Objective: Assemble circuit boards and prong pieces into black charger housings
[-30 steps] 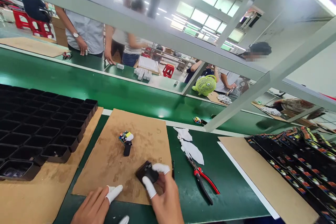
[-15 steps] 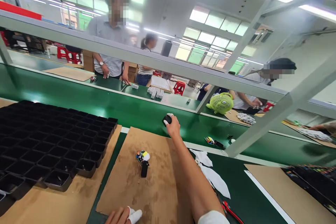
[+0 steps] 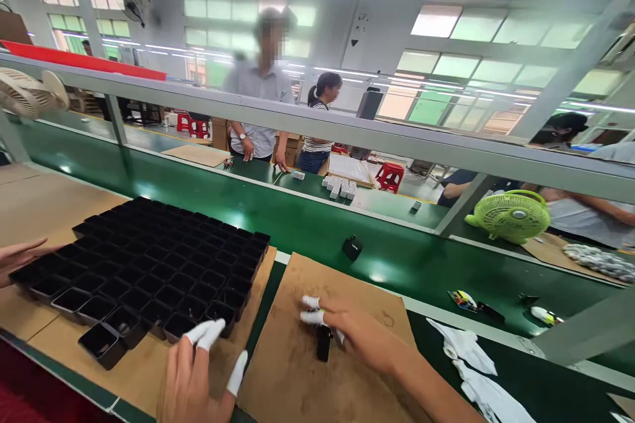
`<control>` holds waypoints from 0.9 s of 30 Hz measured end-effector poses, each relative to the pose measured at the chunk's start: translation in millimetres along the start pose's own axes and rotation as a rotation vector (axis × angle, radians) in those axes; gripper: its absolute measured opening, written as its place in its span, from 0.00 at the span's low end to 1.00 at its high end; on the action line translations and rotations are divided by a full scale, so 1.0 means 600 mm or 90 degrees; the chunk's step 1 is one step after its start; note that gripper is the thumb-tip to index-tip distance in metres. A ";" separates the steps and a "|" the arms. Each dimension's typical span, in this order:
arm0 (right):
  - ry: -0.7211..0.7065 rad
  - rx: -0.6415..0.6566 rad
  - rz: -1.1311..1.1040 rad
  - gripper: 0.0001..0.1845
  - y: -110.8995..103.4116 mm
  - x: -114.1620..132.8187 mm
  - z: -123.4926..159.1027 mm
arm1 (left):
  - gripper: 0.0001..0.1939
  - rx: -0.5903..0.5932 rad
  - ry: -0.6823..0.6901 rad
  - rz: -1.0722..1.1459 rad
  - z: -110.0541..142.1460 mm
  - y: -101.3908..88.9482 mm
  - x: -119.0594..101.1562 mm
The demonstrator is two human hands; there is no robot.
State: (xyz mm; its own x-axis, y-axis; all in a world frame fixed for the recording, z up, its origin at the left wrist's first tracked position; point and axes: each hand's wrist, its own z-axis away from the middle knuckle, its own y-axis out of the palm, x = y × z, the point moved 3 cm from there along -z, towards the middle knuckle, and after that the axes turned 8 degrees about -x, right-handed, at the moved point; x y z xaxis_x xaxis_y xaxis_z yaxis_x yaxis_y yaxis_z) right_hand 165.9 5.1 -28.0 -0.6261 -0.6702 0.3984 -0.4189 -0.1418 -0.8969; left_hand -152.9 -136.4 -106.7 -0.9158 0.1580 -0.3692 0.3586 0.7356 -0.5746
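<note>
- A small black part [image 3: 324, 342] lies on a brown cardboard mat [image 3: 297, 370] on the green desk [image 3: 526, 370], just under the right hand [image 3: 354, 334].
- The part's long axis seems to run away from the viewer, toward the belt; fingers hide its far end, so which way it points is unclear.
- The right hand reaches down over it, white-capped fingertips [image 3: 311, 302] curled close together. Whether they already pinch the part, or something beside it, cannot be told.
- The left hand [image 3: 196, 377] hovers near the mat's left edge, fingers spread loosely, holding nothing.
- Judging progress: one black housing [image 3: 352, 247] already sits on the green belt [image 3: 317, 225] beyond the mat, so one piece looks sent off. The part under the hand looks not yet lifted.
- Left of the mat, a black tray [image 3: 149, 264] of many small pockets rests on cardboard.
- Another person's hand [image 3: 20, 258] touches the tray's far left edge.
- White cloths [image 3: 466, 350] lie on the desk to the right.
</note>
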 end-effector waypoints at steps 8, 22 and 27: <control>0.099 -0.007 0.086 0.24 0.001 -0.002 0.028 | 0.16 0.046 0.068 -0.171 -0.028 0.003 0.016; 0.205 -0.213 -0.169 0.12 -0.003 -0.009 0.099 | 0.05 0.369 0.125 0.464 -0.120 0.052 -0.182; 0.276 -0.272 -0.267 0.26 0.015 0.000 0.130 | 0.15 0.413 0.147 0.559 -0.105 0.114 -0.190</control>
State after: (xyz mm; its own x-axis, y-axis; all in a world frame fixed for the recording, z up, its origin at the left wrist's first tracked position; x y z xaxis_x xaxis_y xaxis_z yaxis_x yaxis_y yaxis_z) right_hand 213.5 -52.6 -50.8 -0.5234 -0.2612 0.8110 -0.8445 0.0328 -0.5345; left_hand -35.3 -62.7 -57.9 -0.2859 0.6228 -0.7283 0.8623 -0.1642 -0.4790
